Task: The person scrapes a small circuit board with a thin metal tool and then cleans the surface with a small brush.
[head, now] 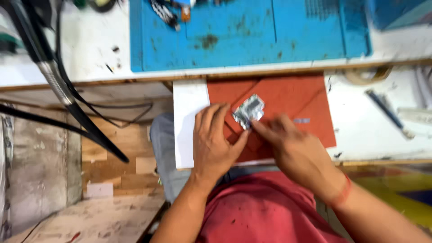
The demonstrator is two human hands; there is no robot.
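My left hand point(213, 144) lies flat, fingers spread, on the red-orange envelope point(288, 101) at frame centre, thumb tip by the small silvery foil packet point(249, 111). My right hand point(294, 150) pinches the packet's lower corner between thumb and forefinger. The envelope rests on a white board point(189, 117), below the blue work mat point(252, 31).
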